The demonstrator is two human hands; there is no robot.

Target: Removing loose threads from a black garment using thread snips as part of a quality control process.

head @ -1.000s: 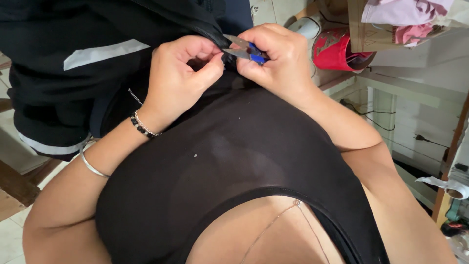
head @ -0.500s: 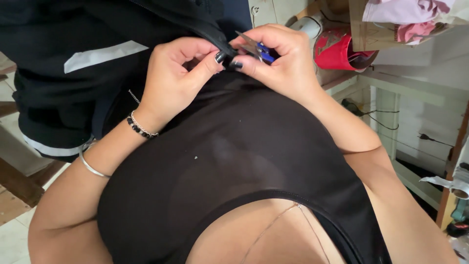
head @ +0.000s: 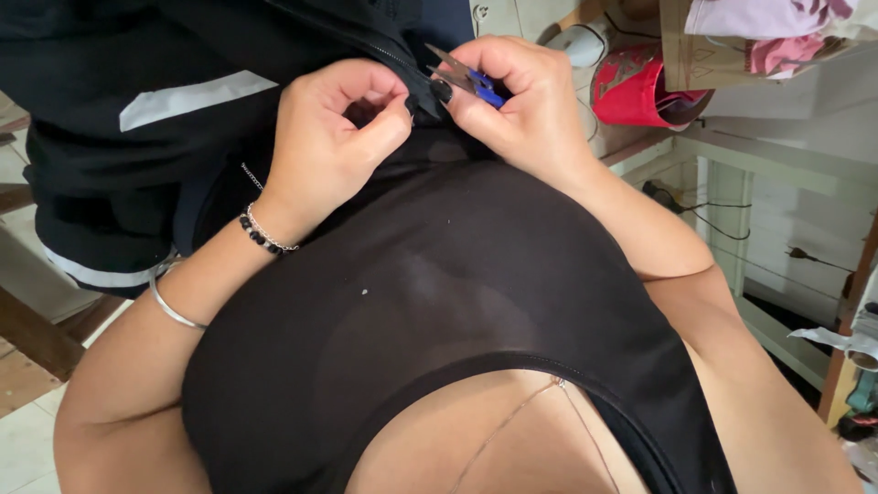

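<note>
My left hand [head: 334, 137] pinches the edge of a black garment [head: 183, 101] with grey reflective stripes, close to its zipper. My right hand [head: 512, 96] grips small blue-handled thread snips [head: 471, 78], whose metal blades point left toward the pinched fabric. The two hands nearly touch at the top centre. A beaded bracelet and a thin bangle sit on my left wrist and forearm. My black top fills the lower frame.
A red container [head: 640, 91] lies on a pale shelf [head: 777, 146] at the upper right, beside folded pink cloth [head: 777, 27]. Cables hang near the wall at right. Wooden furniture legs [head: 37, 334] and floor tiles show at lower left.
Both hands stayed together on the garment edge; my right hand turned the snips slightly, so the blades now point at the fabric by my left fingers.
</note>
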